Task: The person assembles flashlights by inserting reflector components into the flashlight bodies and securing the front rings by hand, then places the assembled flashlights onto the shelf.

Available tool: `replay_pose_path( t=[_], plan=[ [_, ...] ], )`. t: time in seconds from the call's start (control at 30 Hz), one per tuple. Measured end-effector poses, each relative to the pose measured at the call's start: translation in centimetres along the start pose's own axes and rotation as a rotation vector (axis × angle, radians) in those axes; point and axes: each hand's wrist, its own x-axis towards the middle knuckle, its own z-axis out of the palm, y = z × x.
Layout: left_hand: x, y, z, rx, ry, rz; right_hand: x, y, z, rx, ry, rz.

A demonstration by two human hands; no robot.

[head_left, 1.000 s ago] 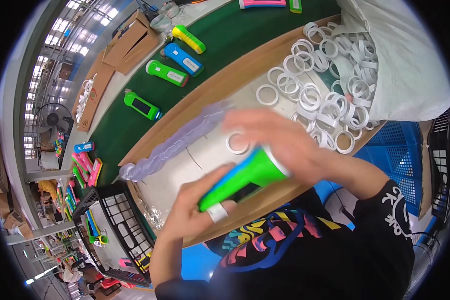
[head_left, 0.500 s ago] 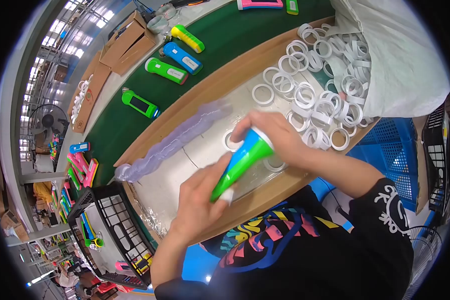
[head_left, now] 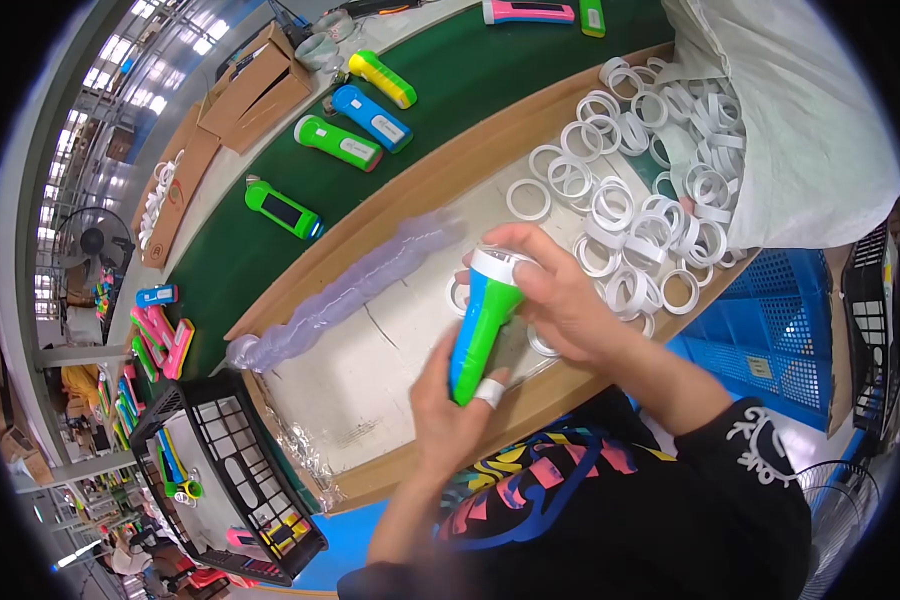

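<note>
A green and blue flashlight is held over the cardboard tray, its wide head pointing up and away from me. My left hand is closed round the lower body, with a white wrap on one finger. At the head, the thumb and fingers of my right hand grip the white rim, which has a clear lens in it. Loose white rings lie in the tray beyond my right hand, many heaped at its right end. Just left of the flashlight head, another white ring is partly hidden.
The cardboard tray also holds a row of stacked clear lenses. Several flashlights, such as a blue one, lie on the green belt. A black crate stands left, a white sack right, a blue basket below it.
The flashlight has turned more upright and its head has shifted left. My left hand has moved right along with the body, while my right hand has come round to the rim's right side.
</note>
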Motion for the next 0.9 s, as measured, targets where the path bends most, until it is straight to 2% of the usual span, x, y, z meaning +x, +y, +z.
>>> replay_pose_path(
  t=[0.03, 0.1, 0.13, 0.17, 0.23, 0.27, 0.3, 0.33, 0.37, 0.47, 0.53, 0.57, 0.6, 0.63, 0.67, 0.7, 0.77, 0.83, 0.87, 0.9],
  plan=[
    [-0.3, 1.4, 0.5, -0.083, -0.036, -0.133, 0.1, 0.2, 0.5, -0.007, -0.003, 0.005],
    [-0.7, 1.4, 0.6, -0.375, -0.265, -0.413, 0.2, 0.5, 1.2, 0.118, 0.061, -0.055],
    [-1.2, 1.5, 0.7, -0.606, -0.305, -0.540, 0.0, 0.6, 1.5, 0.160, 0.063, -0.068],
    [-1.7, 1.4, 0.9, -0.668, -0.314, -0.510, 0.0, 0.6, 1.5, 0.155, 0.052, -0.062],
    [-2.9, 1.5, 1.3, -0.740, -0.318, -0.486, -0.2, 0.9, 1.2, 0.300, -0.137, -0.066],
    [-3.4, 1.9, 1.5, -1.105, -0.447, -0.516, -0.2, 1.4, 1.3, 0.506, -0.220, 0.019],
    [-3.7, 2.1, 1.5, -1.469, -0.579, -0.530, -0.1, 1.7, 1.4, 0.527, -0.311, -0.036],
    [-3.7, 2.0, 1.5, -1.420, -0.604, -0.453, 0.1, 1.7, 1.3, 0.541, -0.409, -0.092],
    [-4.0, 2.0, 1.3, -1.423, -0.603, -0.459, 0.0, 1.6, 1.3, 0.563, -0.457, -0.060],
    [-3.8, 2.1, 1.0, -1.352, -0.606, -0.437, -0.2, 1.5, 1.6, 0.639, -0.494, -0.126],
    [-3.5, 2.2, 0.9, -0.473, -0.271, -0.154, -0.4, 1.2, 1.4, 0.438, -0.342, -0.175],
    [-2.8, 1.1, 0.8, -0.077, -0.143, -0.038, -0.5, 1.2, 1.0, 0.222, -0.231, -0.211],
    [-2.1, -0.1, 1.3, -0.059, -0.074, 0.036, -0.6, 1.3, 1.0, 0.224, -0.230, -0.210],
    [-1.6, -1.0, 1.5, -0.038, -0.003, 0.110, -0.5, 1.3, 1.2, 0.136, -0.103, -0.208],
    [-1.5, -1.3, 1.8, -0.047, 0.010, 0.108, -0.3, 1.3, 1.4, 0.049, 0.021, -0.209],
    [-1.4, -1.3, 1.9, -0.042, 0.007, 0.111, -0.2, 1.2, 1.7, 0.049, 0.044, -0.204],
    [-1.1, -1.2, 2.2, -0.104, -0.018, 0.016, 0.1, 0.8, 1.9, -0.021, 0.106, -0.157],
    [-0.4, -0.8, 1.0, -0.234, -0.172, -0.246, 0.6, 0.5, 1.2, -0.117, 0.128, -0.053],
    [-0.1, -0.1, 0.1, -0.761, -0.252, -0.517, 0.9, -0.4, 0.7, -0.075, 0.123, 0.037],
    [0.1, -2.2, -0.7, -1.068, -0.368, -0.542, 1.3, -1.3, 0.1, -0.031, 0.115, 0.130]
  ],
)
